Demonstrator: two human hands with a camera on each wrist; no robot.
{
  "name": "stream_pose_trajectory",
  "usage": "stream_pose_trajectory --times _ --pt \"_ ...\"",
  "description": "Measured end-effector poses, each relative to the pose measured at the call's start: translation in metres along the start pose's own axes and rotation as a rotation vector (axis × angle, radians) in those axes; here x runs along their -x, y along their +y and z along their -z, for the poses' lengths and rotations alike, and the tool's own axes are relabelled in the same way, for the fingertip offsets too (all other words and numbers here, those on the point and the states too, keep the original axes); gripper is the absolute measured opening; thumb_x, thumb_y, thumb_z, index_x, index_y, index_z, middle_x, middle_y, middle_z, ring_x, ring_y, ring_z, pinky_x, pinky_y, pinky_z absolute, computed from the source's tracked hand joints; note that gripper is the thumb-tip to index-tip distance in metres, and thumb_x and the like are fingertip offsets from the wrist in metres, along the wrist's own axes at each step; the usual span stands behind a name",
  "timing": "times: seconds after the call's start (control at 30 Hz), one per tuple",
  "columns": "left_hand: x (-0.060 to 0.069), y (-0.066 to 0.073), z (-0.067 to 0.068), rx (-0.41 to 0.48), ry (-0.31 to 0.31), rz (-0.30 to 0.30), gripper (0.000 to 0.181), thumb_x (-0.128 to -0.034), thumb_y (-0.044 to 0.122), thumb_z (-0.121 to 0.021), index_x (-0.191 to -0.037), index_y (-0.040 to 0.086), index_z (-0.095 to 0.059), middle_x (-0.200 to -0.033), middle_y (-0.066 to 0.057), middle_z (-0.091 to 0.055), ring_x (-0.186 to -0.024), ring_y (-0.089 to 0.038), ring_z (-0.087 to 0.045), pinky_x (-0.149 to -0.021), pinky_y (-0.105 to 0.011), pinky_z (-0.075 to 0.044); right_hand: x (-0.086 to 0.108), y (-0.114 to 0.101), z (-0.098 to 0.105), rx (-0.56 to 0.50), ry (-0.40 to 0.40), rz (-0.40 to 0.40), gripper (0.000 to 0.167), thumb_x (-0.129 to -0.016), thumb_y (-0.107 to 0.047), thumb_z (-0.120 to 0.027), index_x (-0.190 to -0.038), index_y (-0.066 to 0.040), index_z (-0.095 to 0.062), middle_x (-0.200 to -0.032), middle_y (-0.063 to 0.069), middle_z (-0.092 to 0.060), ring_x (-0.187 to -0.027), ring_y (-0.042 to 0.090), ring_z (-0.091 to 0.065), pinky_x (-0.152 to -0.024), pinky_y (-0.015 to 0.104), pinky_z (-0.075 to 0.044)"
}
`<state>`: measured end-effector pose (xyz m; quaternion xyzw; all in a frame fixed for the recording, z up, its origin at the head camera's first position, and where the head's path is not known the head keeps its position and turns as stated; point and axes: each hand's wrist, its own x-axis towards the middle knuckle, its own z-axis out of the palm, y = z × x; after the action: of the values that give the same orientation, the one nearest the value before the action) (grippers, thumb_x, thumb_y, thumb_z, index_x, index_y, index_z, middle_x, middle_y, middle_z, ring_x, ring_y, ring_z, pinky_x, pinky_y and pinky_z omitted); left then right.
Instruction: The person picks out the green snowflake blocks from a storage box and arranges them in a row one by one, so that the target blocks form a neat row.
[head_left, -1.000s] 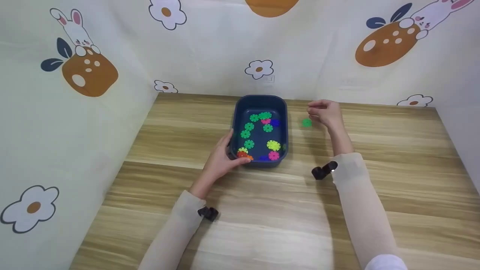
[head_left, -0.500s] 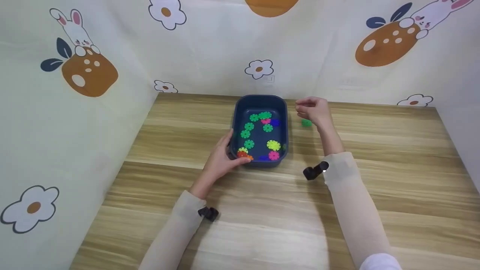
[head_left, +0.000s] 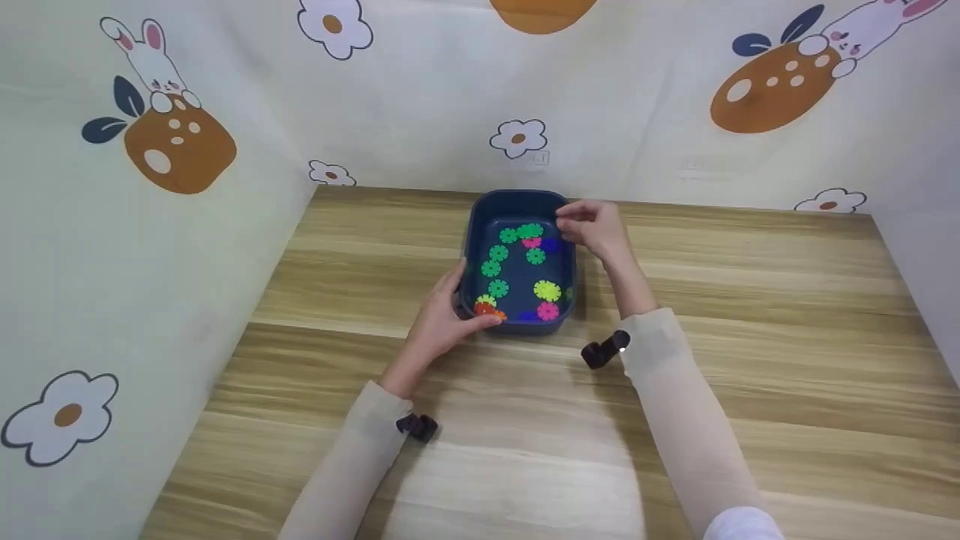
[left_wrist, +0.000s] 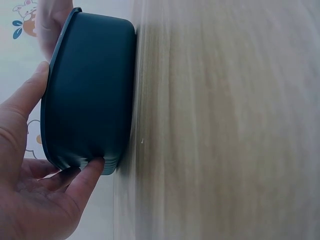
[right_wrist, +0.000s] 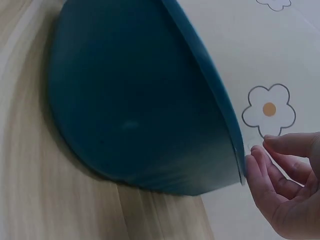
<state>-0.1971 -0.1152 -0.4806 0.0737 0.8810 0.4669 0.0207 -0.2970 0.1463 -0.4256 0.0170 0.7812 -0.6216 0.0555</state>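
A dark blue plastic bin (head_left: 520, 330) stands on the wooden table and holds several notched plastic discs, among them a green disc (head_left: 498, 288), a yellow disc (head_left: 547, 291) and a pink disc (head_left: 547, 311). My left hand (head_left: 441, 319) grips its near left corner, thumb at the rim and fingers against the outer wall (left_wrist: 90, 90). At the far right rim is my right hand (head_left: 600, 229), fingers loosely bent and thumb near the fingertips. Nothing shows between them in the right wrist view, where the fingers (right_wrist: 257, 175) lie beside the rim.
The wooden table (head_left: 750, 360) meets a patterned cloth wall (head_left: 420, 97) behind the bin. Another cloth side (head_left: 97, 277) borders the table on the left. A small black camera (head_left: 606, 349) sits on each sleeve.
My right hand has moved left, from beside a loose green disc on the table to the bin's right rim. The hand and forearm now hide that disc's spot. My left hand stays put.
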Motion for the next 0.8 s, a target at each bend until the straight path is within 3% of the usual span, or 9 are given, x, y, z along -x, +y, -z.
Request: stream_pose_trajectory --times 0.2,0.8 --pt "0.0 0.0 0.0 0.003 -0.01 0.004 0.108 -0.0748 0.035 -0.088 -0.158 0.007 -0.025 -0.163 -0.015 -0.03 -0.15 -0.033 -0.031 -0.123 -0.05 -0.028 0.002 -0.004 -0.016 0.041 -0.023 -0.009 0.027 -0.093 -0.008 -0.068 -0.118 0.005 -0.068 -0.108 0.013 -0.069 -0.085 0.009 -0.067 -0.083 0.023 -0.06" --pt "-0.001 0.0 0.0 0.005 -0.009 0.013 0.109 -0.0744 0.036 -0.088 -0.159 0.009 -0.024 -0.163 -0.014 -0.03 -0.15 -0.032 -0.031 -0.123 -0.049 -0.028 0.005 0.006 -0.058 0.137 -0.095 0.083 0.02 -0.091 -0.007 -0.071 -0.109 0.001 -0.073 -0.106 0.018 -0.074 -0.077 0.005 -0.064 -0.075 0.021 -0.059"
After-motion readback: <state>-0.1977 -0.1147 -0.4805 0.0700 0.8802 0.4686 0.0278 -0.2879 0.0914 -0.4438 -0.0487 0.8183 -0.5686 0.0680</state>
